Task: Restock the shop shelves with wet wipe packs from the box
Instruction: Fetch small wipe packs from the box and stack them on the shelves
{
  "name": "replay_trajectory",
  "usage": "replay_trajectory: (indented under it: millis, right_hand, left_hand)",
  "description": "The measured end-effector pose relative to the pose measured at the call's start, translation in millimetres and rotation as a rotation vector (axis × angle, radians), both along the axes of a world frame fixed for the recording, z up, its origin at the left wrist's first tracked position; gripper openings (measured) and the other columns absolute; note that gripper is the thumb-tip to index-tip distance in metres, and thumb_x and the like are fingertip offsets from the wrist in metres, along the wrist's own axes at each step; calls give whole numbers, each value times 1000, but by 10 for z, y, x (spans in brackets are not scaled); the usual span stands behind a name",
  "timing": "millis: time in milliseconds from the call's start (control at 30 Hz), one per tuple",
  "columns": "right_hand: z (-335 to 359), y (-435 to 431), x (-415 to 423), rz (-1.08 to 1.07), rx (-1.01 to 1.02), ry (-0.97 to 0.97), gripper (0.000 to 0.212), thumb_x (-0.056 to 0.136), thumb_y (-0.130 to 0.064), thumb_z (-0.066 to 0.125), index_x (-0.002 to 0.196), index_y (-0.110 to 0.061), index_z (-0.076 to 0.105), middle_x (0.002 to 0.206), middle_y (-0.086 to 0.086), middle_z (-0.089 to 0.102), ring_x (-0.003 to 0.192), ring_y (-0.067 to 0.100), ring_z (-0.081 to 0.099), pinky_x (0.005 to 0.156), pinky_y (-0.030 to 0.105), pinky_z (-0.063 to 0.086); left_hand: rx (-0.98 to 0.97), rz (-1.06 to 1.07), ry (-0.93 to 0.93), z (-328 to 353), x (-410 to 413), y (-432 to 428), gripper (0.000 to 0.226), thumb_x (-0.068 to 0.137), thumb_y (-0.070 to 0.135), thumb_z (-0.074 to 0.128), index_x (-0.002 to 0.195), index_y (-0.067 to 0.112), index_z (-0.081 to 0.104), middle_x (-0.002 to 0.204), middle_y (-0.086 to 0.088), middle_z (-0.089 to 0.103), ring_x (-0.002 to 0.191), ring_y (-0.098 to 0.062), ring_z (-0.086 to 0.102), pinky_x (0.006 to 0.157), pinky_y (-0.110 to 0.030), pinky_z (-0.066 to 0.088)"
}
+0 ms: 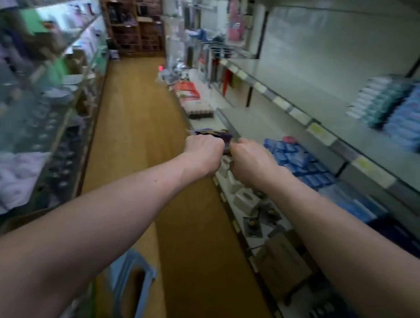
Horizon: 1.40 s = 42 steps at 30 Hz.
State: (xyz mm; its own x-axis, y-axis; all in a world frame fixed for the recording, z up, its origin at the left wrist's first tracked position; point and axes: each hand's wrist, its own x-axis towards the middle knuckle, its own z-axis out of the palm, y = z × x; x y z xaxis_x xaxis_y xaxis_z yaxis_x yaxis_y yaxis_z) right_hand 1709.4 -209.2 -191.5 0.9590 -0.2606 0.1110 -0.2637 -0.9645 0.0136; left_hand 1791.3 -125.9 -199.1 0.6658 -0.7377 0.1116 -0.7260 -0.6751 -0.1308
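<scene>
Gripping a dark purple pack (213, 134) crosswise in both fists
Curled round its ends with left hand (203, 153) and right hand (251, 161) — grey shelf (252, 123) rightward, nearer the right

Mostly hidden behind the left hand (203, 150) and right hand (250, 159): a dark purple pack (212, 134), print unreadable. Fingers tucked out of sight beyond the knuckles. Smeared by motion blur: goods on the left shelves (36, 72), impossible to identify. Cut off by the right edge: blue packs (415, 118) on the upper right shelf (307, 96). Cut off by the bottom edge: a blue stool (130, 290). Too small to read: price labels (320, 133) along that shelf's front edge.
</scene>
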Motion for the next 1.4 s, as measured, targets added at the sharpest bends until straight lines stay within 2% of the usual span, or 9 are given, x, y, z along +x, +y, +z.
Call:
replay_trajectory:
  millis: [200, 400, 567, 667, 1033, 1133, 1200, 1333, 1400]
  right_hand:
    - [-151, 1099, 565, 178, 19, -3, 25, 94, -11, 48, 117, -9, 57, 118, 12, 52, 113, 30, 50, 81, 36, 41]
    - [-340, 1974, 1028, 398, 54, 13, 25, 93, -15, 56, 118, -12, 59, 113, 8, 55, 99, 22, 54, 73, 29, 42]
    - [-598, 2439, 1486, 565, 54, 165, 27, 94, -17, 54, 120, -10, 57, 117, 10, 54, 106, 27, 53, 81, 34, 45]
    - [-819, 2689, 1757, 652, 58, 241, 27, 95, -12, 49, 121, -8, 56, 120, 13, 52, 110, 31, 53, 77, 32, 40]
    - [-1627, 3194, 2572, 931, 79, 459, 31, 90, -12, 57, 121, -11, 55, 125, 11, 53, 114, 27, 53, 86, 31, 41]
    - [-1895, 3280, 2712, 986, 70, 507, 29, 93, -12, 51, 122, -12, 56, 125, 11, 54, 115, 27, 52, 90, 31, 41]
    - [-2101, 3343, 2764, 1015, 50, 552, 21, 95, -11, 48, 114, -11, 57, 123, 12, 54, 113, 27, 52, 82, 32, 40]
    - [-2560, 3506, 2795, 1037, 43, 636, 12, 100, -13, 45, 106, -10, 55, 98, 9, 53, 86, 22, 51, 64, 27, 33]
    - [-2784, 3596, 2786, 1037, 54, 669, 18, 99, -12, 44, 112, -8, 56, 108, 11, 54, 97, 27, 53, 69, 29, 34]
  left_hand:
    - [43, 208, -24, -128, 371, 1263, 17, 96, 21, 54, 110, 18, 62, 113, -6, 65, 105, -27, 62, 67, -31, 37]
    - [89, 469, 39, -361, 649, 2219, 11, 95, 25, 57, 104, 20, 61, 85, -1, 53, 78, -20, 52, 62, -33, 39]
    - [115, 586, 167, -597, 886, 2765, 15, 96, 24, 54, 108, 19, 61, 107, -5, 63, 99, -24, 60, 66, -33, 39]
    - [114, 661, 235, -768, 1040, 3019, 18, 95, 23, 53, 110, 17, 62, 113, -6, 63, 106, -26, 60, 69, -32, 38]
    - [94, 939, 475, -1671, 1555, 3597, 17, 94, 20, 52, 110, 20, 59, 117, -6, 63, 109, -27, 59, 76, -36, 42]
    - [83, 1028, 559, -1966, 1554, 3800, 22, 97, 25, 51, 117, 20, 57, 120, -6, 61, 111, -29, 58, 72, -34, 39]
    - [93, 1062, 603, -2189, 1514, 3923, 22, 97, 26, 51, 118, 18, 56, 121, -8, 59, 111, -30, 57, 70, -34, 38]
    - [57, 1138, 685, -2629, 1448, 4091, 29, 97, 26, 50, 124, 17, 52, 124, -13, 57, 112, -33, 56, 78, -37, 43]
    - [46, 1159, 720, -2839, 1449, 4147, 36, 94, 26, 52, 130, 19, 48, 129, -13, 55, 117, -33, 54, 84, -37, 45]
